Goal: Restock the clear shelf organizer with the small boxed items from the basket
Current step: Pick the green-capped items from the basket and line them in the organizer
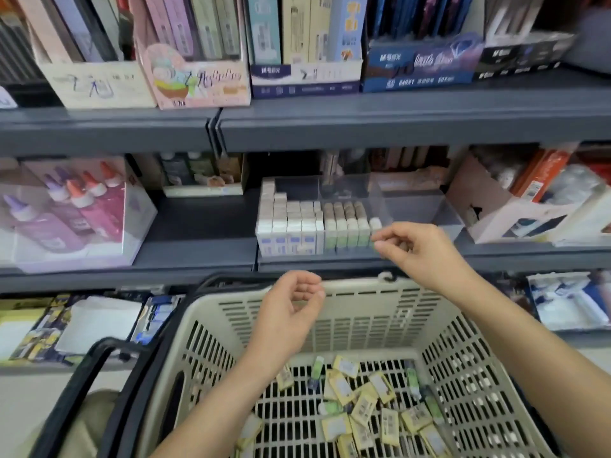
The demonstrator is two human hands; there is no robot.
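One small box (375, 225) pinched by right hand (420, 247) — left hand (291, 312) loosely curled.

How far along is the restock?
Done: the left half of the clear plastic shelf organizer is packed with small white boxes. In hand: right hand at the end box, grip unclear; left hand empty. Left: its right section is bare; yellow boxes lie in the beige plastic basket.

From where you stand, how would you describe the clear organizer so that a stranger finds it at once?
Find the middle grey shelf, straight above the beige basket. The clear organizer sits there, right of the case of glue bottles. Only it has rows of small upright boxes packed in its left part.
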